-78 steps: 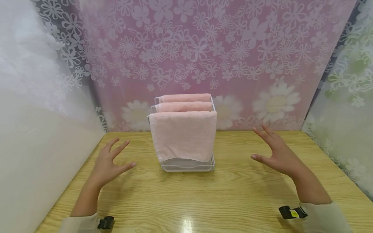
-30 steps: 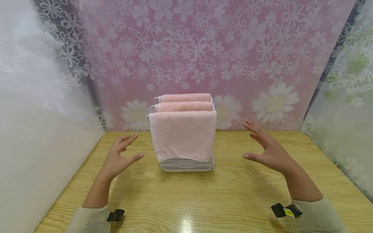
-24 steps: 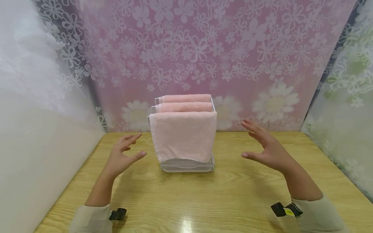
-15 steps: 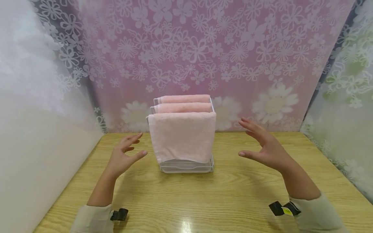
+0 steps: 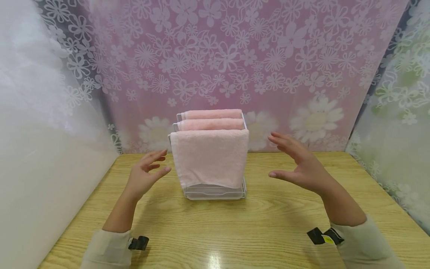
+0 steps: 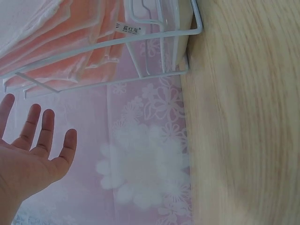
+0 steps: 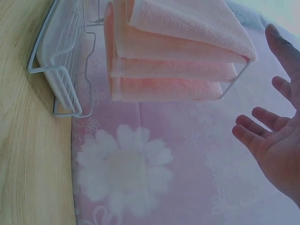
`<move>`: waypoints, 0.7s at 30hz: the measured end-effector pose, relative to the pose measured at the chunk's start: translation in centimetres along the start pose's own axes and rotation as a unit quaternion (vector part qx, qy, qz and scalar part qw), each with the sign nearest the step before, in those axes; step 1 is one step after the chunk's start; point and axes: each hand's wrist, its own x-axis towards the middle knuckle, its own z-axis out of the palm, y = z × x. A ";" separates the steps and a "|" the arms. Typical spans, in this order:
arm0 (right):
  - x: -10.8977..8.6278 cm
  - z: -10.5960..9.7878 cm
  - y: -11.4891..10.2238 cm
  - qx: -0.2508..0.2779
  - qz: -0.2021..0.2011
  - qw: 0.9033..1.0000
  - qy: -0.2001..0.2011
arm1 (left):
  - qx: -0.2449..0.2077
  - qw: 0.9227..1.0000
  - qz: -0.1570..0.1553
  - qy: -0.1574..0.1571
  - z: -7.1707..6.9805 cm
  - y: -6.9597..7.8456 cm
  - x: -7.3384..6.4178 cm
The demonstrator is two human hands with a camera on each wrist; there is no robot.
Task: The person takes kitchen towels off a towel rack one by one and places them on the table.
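Pink towels hang folded over a white wire rack in the middle of the table. The front towel (image 5: 211, 158) covers most of the rack's face, and two more towels (image 5: 211, 124) show behind it. Below them the rack's base (image 5: 215, 193) holds a white tray. My left hand (image 5: 144, 177) is just left of the rack, fingers spread and apart from it. On the other side, my right hand (image 5: 302, 168) hovers with thumb and fingers apart, farther from the towels. Both wrist views show the palms facing the wire frame (image 6: 103, 44) and towels (image 7: 173, 70), touching neither.
The rack stands on a wood-grain table (image 5: 215, 224). A pink floral curtain (image 5: 215, 56) hangs behind it. A pale panel (image 5: 50, 149) closes the left side, and a floral sheet (image 5: 396, 149) the right. Black straps (image 5: 138, 243) sit at both wrists.
Both hands have moved inward toward the rack, the left to the right and the right to the left. Both have also risen slightly. The rack and towels have stayed in place.
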 end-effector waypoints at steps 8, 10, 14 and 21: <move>0.8 0.4 -0.4 0.014 -0.033 0.999 0.005 | -0.026 0.999 -0.012 -0.018 0.2 0.6 0.8; 1.1 0.5 -0.5 0.022 -0.039 0.999 0.003 | -0.031 0.999 -0.016 -0.016 0.3 0.8 1.0; 1.6 0.7 -0.8 0.024 -0.054 0.998 -0.001 | -0.040 0.999 -0.026 -0.012 0.4 1.4 1.5; 2.7 0.8 -1.5 0.013 -0.072 0.997 -0.008 | -0.048 0.998 -0.029 -0.013 0.3 1.9 2.1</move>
